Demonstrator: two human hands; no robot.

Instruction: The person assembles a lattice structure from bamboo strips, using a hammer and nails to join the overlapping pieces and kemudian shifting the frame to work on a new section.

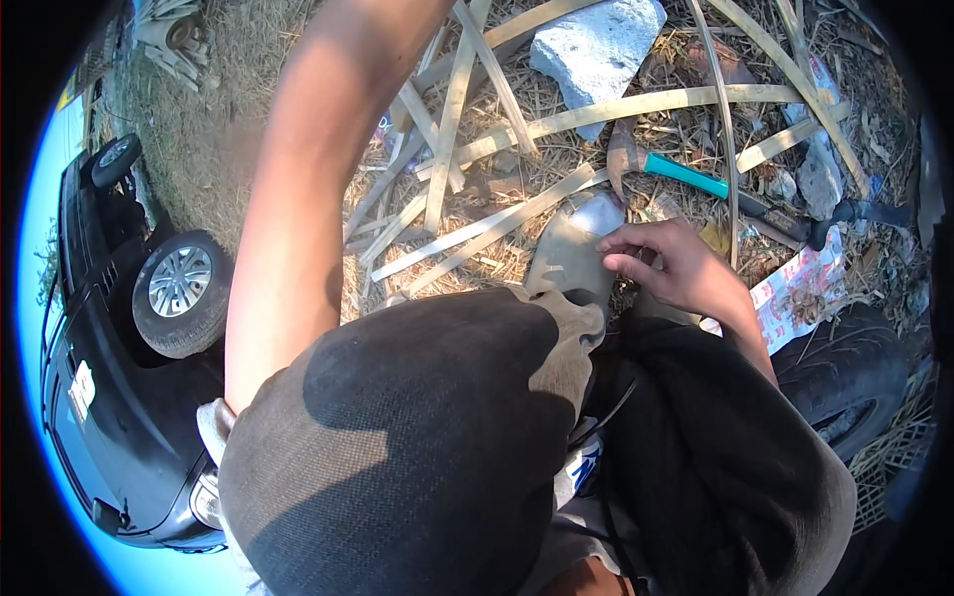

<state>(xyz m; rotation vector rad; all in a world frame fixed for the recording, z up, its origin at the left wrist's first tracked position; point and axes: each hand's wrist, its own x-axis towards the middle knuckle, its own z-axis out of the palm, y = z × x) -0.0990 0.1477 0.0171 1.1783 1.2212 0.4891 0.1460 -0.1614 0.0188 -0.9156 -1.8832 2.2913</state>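
- Closest to the lens: a big knee in dark trousers (397, 437), hogging the lower middle.
- Right hand (691, 268): fingers loosely curled, thumb and forefinger tips slightly apart, nothing I can spot between them. It's right beside a shoe (562, 256).
- Hammer (664, 166) lies on the straw-strewn ground (224, 119) just ahead of that hand, roughly crosswise: head left, teal handle angling right and a bit back toward the body.
- Left hand's out of frame, so can't tell; its forearm (298, 199) runs off the top, left of some pale strips (656, 102).
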